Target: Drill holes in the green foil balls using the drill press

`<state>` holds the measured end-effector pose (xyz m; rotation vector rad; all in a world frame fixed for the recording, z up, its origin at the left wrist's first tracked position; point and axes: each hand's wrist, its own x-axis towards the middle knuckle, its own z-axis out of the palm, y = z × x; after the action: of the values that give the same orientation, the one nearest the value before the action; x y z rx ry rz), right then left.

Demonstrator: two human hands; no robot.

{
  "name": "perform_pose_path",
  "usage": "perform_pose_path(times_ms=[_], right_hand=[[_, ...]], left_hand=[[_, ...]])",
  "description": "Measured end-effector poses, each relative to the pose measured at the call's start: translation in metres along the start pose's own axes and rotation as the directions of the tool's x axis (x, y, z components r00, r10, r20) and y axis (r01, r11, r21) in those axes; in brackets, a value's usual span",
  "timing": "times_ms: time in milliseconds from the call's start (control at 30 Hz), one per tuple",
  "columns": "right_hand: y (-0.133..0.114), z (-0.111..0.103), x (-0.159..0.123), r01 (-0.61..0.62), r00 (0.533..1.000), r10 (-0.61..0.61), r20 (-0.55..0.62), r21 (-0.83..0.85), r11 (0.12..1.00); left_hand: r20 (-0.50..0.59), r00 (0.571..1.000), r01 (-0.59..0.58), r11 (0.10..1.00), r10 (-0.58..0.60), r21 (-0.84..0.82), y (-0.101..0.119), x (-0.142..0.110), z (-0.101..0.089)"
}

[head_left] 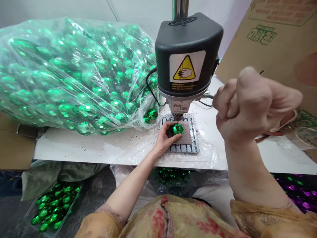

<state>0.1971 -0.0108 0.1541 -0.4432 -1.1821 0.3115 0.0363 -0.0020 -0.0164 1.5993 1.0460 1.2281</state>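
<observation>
My left hand (166,139) is closed around a shiny green faceted ball (178,128), thumb on the near side and fingers on the far side. The ball rests on a small brown board (185,136) over the slotted metal base (195,145) of a drill press (189,36). Directly above, the drill chuck (178,116) points down with its bit at the top of the ball; whether it has entered cannot be made out. Raised at the machine's right side, my right hand (245,105) is wrapped in a fist around the feed lever (208,96), mostly hidden by the fingers.
A big clear bag (81,76) of green balls fills the table's left, with two loose balls (150,114) at its mouth. Cardboard (277,43) stands at right. Below the white table (74,145) are a bin of green balls (53,206) and purple ones (300,195). Dark shavings lie around the base.
</observation>
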Motion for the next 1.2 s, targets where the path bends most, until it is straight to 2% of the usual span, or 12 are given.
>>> perform_pose_path(times_ms=[133,233,333,433,500,567,633,733,800,867,967,1200], right_hand=[[-0.003,0.016,0.017,0.080,0.994,-0.080,-0.068,0.003,0.997],[0.001,0.018,0.018,0.062,0.995,-0.062,-0.082,-0.006,0.998],[0.002,0.018,0.018,0.073,0.994,-0.071,-0.081,0.027,0.997],[0.001,0.018,0.018,0.093,0.993,-0.091,-0.072,0.020,0.995],[0.000,0.018,0.017,0.083,0.994,-0.082,-0.075,0.008,0.997],[0.000,0.017,0.017,0.049,0.996,-0.049,-0.081,-0.004,0.999],[0.001,0.015,0.016,0.049,0.996,-0.049,-0.079,-0.005,0.999],[0.004,0.011,0.016,0.095,0.994,-0.094,-0.056,0.032,0.995],[0.005,0.009,0.016,0.093,0.995,-0.091,-0.044,0.047,0.995],[0.005,0.009,0.015,0.075,0.996,-0.073,-0.049,0.037,0.997],[0.005,0.009,0.014,0.051,0.998,-0.050,-0.047,0.024,0.998],[0.001,0.007,0.014,0.003,1.000,-0.002,-0.019,0.063,0.998]], left_hand=[[-0.111,0.986,-0.094,0.971,0.121,0.218,0.019,-0.030,-0.002],[0.147,0.938,-0.341,0.905,0.313,0.253,0.027,-0.068,-0.008],[0.453,0.761,-0.627,0.703,0.464,0.334,0.024,-0.104,-0.016],[0.680,0.568,-0.818,0.410,0.465,0.403,0.018,-0.123,-0.023],[0.686,0.524,-0.851,0.347,0.505,0.395,0.016,-0.121,-0.026],[0.566,0.574,-0.817,0.374,0.591,0.439,0.014,-0.104,-0.031],[0.401,0.687,-0.713,0.453,0.606,0.536,0.014,-0.073,-0.037],[0.184,0.887,-0.423,0.587,0.423,0.691,0.015,-0.009,-0.050],[0.046,0.970,-0.175,0.557,0.238,0.812,0.017,0.032,-0.056],[-0.058,0.993,0.008,0.431,0.103,0.902,0.017,0.062,-0.057],[-0.066,0.997,0.054,0.310,0.027,0.949,0.013,0.080,-0.052],[0.021,0.999,-0.038,0.386,0.048,0.922,0.003,0.066,-0.061]])
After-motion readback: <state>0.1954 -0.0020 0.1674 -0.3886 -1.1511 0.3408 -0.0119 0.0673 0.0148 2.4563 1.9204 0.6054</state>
